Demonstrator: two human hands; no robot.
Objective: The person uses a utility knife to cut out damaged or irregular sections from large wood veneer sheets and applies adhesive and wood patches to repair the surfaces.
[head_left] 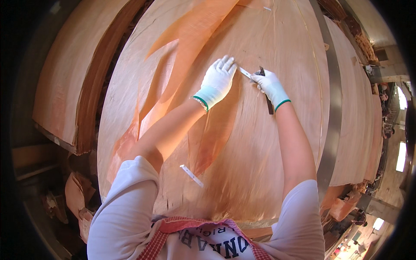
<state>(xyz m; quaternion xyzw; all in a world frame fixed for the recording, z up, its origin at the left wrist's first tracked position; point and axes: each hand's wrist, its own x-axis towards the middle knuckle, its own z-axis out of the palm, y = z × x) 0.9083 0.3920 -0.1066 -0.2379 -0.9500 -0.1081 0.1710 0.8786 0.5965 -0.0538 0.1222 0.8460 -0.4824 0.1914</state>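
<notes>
My left hand (pixel 218 80), in a white glove with a green cuff, lies palm down on a large wood veneer sheet (pixel 260 143), fingers stretched out. Just beyond its fingertips a short white tape strip (pixel 245 73) runs toward my right hand (pixel 269 85). That hand, gloved the same way, is closed round a long dark flat tool (pixel 268 104). Its thumb and fingertips meet the strip's near end; whether they pinch it I cannot tell. A second white tape strip (pixel 191 176) lies nearer me, beside a darker gap in the veneer.
A torn, folded orange-brown veneer piece (pixel 184 56) stretches across the sheet's left part. Another white strip (pixel 267 8) lies at the far end. Veneer stacks stand left (pixel 78 65) and right (pixel 346 108); a grey metal edge (pixel 334 99) runs along the right side.
</notes>
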